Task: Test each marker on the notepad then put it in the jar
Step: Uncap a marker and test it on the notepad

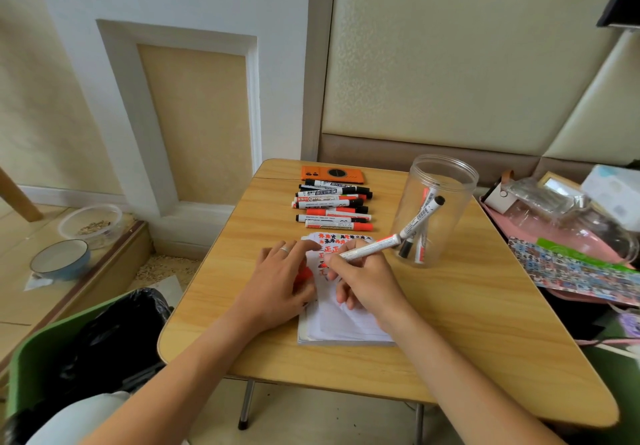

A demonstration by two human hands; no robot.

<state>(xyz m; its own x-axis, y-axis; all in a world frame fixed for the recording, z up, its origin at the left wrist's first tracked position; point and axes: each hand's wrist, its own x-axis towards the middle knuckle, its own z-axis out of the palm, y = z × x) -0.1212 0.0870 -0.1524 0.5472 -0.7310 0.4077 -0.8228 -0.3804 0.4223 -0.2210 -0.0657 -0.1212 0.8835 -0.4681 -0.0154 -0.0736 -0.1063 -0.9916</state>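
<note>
The right hand (367, 276) grips a red marker (369, 248) in a writing hold, its fingers curled round the barrel and its tip down on the notepad (341, 323), which lies on the tabletop (467, 323) with red and black test marks across its upper part. The left hand (280, 278) lies on the pad's left side with fingers mostly straight; something red shows under the palm (probably the cap, though I cannot tell for sure). The jar (436, 209) stands just right of the pad with a few markers inside; the untested markers (332, 204) lie in a row beyond the pad. The marker's rear end sits close to the jar, so a wide stroke might knock it. If the cap goes on loosely, ink could smear inside the jar.
</note>
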